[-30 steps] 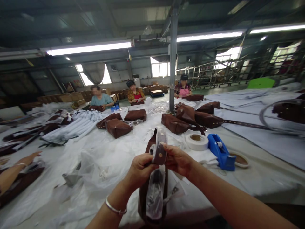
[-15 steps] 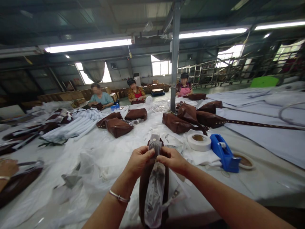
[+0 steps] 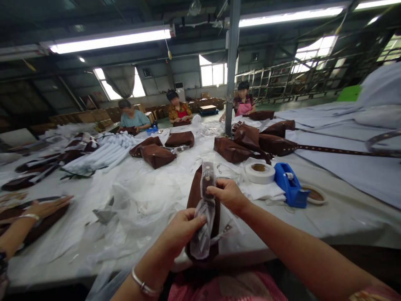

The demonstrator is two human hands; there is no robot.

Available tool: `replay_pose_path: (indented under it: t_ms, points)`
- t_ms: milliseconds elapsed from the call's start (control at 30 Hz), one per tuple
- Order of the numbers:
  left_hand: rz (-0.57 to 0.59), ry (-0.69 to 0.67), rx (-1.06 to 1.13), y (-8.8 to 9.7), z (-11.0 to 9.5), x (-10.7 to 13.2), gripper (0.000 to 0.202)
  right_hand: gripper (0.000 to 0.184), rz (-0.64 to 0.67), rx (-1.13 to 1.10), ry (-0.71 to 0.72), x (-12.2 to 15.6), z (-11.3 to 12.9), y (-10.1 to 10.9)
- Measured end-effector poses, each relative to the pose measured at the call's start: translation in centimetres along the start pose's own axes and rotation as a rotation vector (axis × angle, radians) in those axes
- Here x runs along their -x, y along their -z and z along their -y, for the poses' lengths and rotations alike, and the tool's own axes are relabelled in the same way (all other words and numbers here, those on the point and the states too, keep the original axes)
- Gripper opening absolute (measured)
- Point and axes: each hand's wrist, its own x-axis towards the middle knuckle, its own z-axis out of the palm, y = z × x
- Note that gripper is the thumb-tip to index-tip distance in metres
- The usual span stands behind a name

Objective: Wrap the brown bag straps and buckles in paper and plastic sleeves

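A brown leather bag [image 3: 194, 184] lies before me at the table's near edge. Along its top runs a studded strap [image 3: 208, 173] covered in clear plastic wrap [image 3: 200, 244]. My right hand [image 3: 230, 194] pinches the strap from the right side, thumb on top and the other fingers partly hidden. Lower down, my left hand [image 3: 184, 228] is closed on the wrapped part of the strap, with its thumb over the plastic. A loose studded strap end [image 3: 226, 229] sticks out to the right of the bag.
To the right are a white tape roll [image 3: 260, 172] and a blue tape dispenser [image 3: 290, 186]. Crumpled plastic sheeting [image 3: 134, 213] covers the left. More brown bags [image 3: 158, 155] lie farther back, near a metal post [image 3: 232, 67]. A co-worker's hand [image 3: 46, 207] rests on a bag at left.
My left hand has slid down the strap toward me, while my right hand stays higher, moved slightly right. The co-worker's hand at left has reached farther over the bag. The view has tilted down.
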Motion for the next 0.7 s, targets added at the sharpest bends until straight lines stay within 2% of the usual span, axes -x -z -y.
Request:
replay_pose_path:
  t_ms: [100,167,300,367,467,533,700]
  points:
    - [-0.287,-0.222,0.051,-0.4,-0.2,1.2,0.044,0.035,-0.027,-0.230,-0.120,0.6,0.7,-0.1]
    - [-0.392,-0.371,-0.056,-0.6,-0.4,1.7,0.036,0.039,-0.004,-0.258,-0.169,1.3,0.7,-0.5]
    - [-0.385,-0.518,-0.305,-1.7,-0.1,1.8,0.027,0.044,0.108,-0.255,-0.247,3.3,-0.1,-1.6]
    - [-0.368,-0.531,-0.331,-2.4,0.2,1.5,0.029,0.046,0.185,-0.269,-0.248,4.3,-0.6,-1.6]
    - [-0.433,-0.516,-0.336,-3.0,0.8,1.4,0.040,0.046,0.390,-0.298,-0.195,5.3,-1.2,-0.9]
    - [-0.463,-0.492,-0.350,-3.1,1.1,1.7,0.044,0.048,0.462,-0.309,-0.187,5.7,-1.3,-0.4]
    - [-0.421,-0.512,-0.394,-3.0,1.6,2.5,0.049,0.050,0.185,-0.325,-0.282,6.3,-1.4,-1.4]
